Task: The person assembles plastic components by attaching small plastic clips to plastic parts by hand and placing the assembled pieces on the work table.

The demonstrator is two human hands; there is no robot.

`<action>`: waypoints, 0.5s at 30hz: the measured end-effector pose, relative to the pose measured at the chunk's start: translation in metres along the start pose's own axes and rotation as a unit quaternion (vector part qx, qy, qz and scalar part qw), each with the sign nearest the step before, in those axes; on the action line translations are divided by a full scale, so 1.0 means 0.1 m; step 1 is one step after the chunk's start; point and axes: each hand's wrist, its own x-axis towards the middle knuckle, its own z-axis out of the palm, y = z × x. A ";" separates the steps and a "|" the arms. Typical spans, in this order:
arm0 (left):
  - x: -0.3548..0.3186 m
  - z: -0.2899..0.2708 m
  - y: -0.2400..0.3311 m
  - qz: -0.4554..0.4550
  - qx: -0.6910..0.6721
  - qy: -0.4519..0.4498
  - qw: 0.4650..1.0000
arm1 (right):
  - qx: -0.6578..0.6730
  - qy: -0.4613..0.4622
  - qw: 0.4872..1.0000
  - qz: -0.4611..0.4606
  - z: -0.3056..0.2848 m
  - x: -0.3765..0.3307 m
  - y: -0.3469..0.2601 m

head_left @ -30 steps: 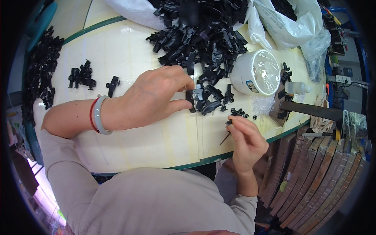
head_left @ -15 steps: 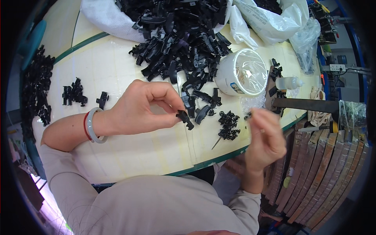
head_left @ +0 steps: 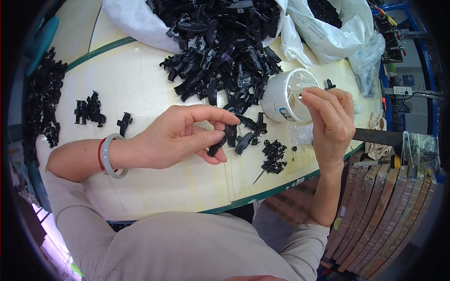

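My left hand point(head_left: 180, 138), with a bangle and a red band at its wrist, is closed on a black plastic part point(head_left: 215, 149) between thumb and fingers. Just beyond its fingertips lie more loose black parts point(head_left: 244, 143). My right hand point(head_left: 332, 122) is raised over the right side of a white tub point(head_left: 274, 98) covered with clear film. Its thumb and fingers are pinched together, with a tiny dark speck at the tips that is too small to name. Between the hands, a cluster of small black round pieces point(head_left: 273, 157) lies on the table, beside a thin metal pin point(head_left: 258, 176).
A big heap of black plastic parts point(head_left: 220, 51) spills from a white sack point(head_left: 136, 23) at the far side. Smaller groups of black parts point(head_left: 89, 110) sit at the left. A dark metal bar point(head_left: 377, 136) juts over the table's right edge.
My right hand has moved up and away from me, from beside the small round pieces to over the tub. The left hand's fingers have spread further around the black part, which has tilted.
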 end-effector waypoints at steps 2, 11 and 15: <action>-0.01 -0.02 -0.02 -0.004 -0.003 0.002 1.000 | 0.001 -0.009 1.000 -0.002 -0.02 0.02 -0.03; -0.01 -0.03 -0.14 -0.017 -0.018 -0.027 0.999 | 0.426 0.067 0.851 0.301 -0.04 -0.38 -0.60; 0.01 -0.02 -0.15 -0.050 -0.033 -0.017 0.998 | 0.484 0.079 0.801 0.344 0.14 -0.54 -0.83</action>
